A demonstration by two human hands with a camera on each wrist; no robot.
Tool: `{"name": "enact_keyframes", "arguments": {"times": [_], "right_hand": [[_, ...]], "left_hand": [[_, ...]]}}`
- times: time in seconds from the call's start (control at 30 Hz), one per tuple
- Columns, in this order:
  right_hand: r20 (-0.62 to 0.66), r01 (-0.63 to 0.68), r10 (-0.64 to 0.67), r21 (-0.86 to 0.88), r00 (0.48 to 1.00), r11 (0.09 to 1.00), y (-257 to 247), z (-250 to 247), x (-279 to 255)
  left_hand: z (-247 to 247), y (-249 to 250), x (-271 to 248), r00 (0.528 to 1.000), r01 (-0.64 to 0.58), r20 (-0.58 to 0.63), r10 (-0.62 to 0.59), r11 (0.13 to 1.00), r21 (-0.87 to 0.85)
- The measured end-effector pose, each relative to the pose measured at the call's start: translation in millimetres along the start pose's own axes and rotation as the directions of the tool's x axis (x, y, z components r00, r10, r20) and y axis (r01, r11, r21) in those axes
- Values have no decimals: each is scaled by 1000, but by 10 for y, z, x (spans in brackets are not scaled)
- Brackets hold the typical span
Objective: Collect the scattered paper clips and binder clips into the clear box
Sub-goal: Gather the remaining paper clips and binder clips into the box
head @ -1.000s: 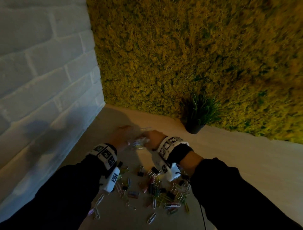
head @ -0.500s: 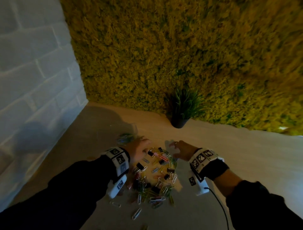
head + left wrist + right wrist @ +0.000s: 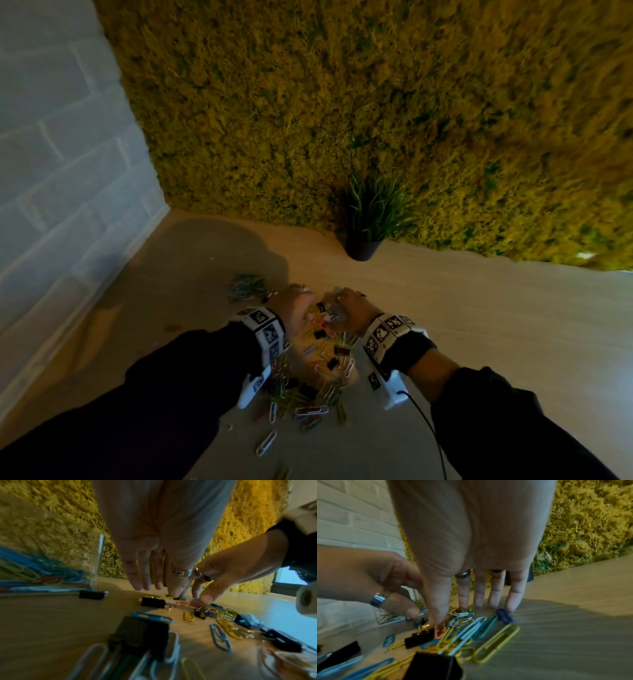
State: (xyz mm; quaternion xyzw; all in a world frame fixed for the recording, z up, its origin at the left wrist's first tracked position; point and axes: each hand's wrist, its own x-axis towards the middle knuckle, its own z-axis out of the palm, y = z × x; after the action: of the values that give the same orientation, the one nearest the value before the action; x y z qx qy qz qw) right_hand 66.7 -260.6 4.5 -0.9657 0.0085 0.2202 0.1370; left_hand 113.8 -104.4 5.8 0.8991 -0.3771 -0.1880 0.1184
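Returning to the pile | worktop (image 3: 479, 325): moss wall behind | clear box (image 3: 247, 287): set down left of both hands, clips inside, released since 1 s ago | left hand (image 3: 297, 310): grip loose, fingers straight, holding nothing | right hand (image 3: 347, 310): thumb and fingertips down on paper clips (image 3: 479, 627) and binder clips (image 3: 153, 602), hold uncertain | 2 hands free speeds gathering

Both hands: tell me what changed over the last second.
The left hand and right hand left the clear box, which now stands on the table to the left, and came down onto the scattered clips. The right hand's fingertips touch the table; whether either hand grips a clip is unclear. The potted plant stayed by the moss wall.
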Motion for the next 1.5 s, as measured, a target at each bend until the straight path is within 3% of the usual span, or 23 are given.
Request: {"name": "enact_keyframes", "arguments": {"times": [0.1, 0.23, 0.3, 0.43, 0.53, 0.6, 0.7, 0.83, 0.93, 1.0, 1.07, 1.17, 1.23, 1.33, 1.5], "right_hand": [[-85, 10, -6, 48, 996, 999, -19, -10, 82], [-93, 31, -22, 95, 995, 995, 9, 15, 53], [-122, 1, 21, 174, 992, 985, 54, 19, 32], [-286, -28, 148, 385, 947, 923, 218, -46, -18], [-251, -116, 200, 314, 947, 942, 344, -89, -21], [-188, -170, 208, 199, 960, 965, 352, -104, -42], [-194, -86, 124, 195, 973, 977, 290, -101, -64], [-141, -24, 40, 113, 989, 993, 257, -11, -119], [-95, 33, -30, 28, 995, 999, 262, 73, -184], [-88, 66, -65, 13, 994, 998, 272, 121, -249], [-107, 101, -99, 15, 989, 995, 280, 158, -298], [-90, 121, -122, -18, 988, 993, 265, 190, -343], [-82, 172, -170, 8, 982, 985, 251, 207, -360], [-90, 217, -215, 15, 973, 976, 232, 237, -386], [-76, 185, -181, 43, 980, 982, 215, 266, -407]], "left_hand": [[-15, 58, 72, 998, 70, 4, -70, 997, 44], [23, -40, 86, 992, 127, 20, -125, 981, -147], [67, -141, 58, 983, 184, 39, -180, 942, -280], [103, -346, 14, 978, 206, 61, -198, 901, -382], [78, -396, -20, 978, 199, 25, -209, 877, -438], [43, -354, -34, 978, 180, -49, -204, 935, -305], [23, -168, -60, 989, 117, -87, -123, 990, -75], [155, 113, -33, 994, -95, 64, 87, 985, 147], [193, 141, -41, 988, -115, 134, 73, 932, 344], [241, 78, -87, 990, -101, 121, 66, 948, 302], [281, 1, -154, 994, -74, 91, 61, 987, 140], [249, -86, -174, 998, 30, -41, -36, 990, -139], [188, -103, -85, 988, 93, -104, -118, 970, -226], [124, -84, 117, 981, 158, -77, -180, 960, -232], [112, -14, 384, 986, 162, -25, -164, 985, -63]]}}
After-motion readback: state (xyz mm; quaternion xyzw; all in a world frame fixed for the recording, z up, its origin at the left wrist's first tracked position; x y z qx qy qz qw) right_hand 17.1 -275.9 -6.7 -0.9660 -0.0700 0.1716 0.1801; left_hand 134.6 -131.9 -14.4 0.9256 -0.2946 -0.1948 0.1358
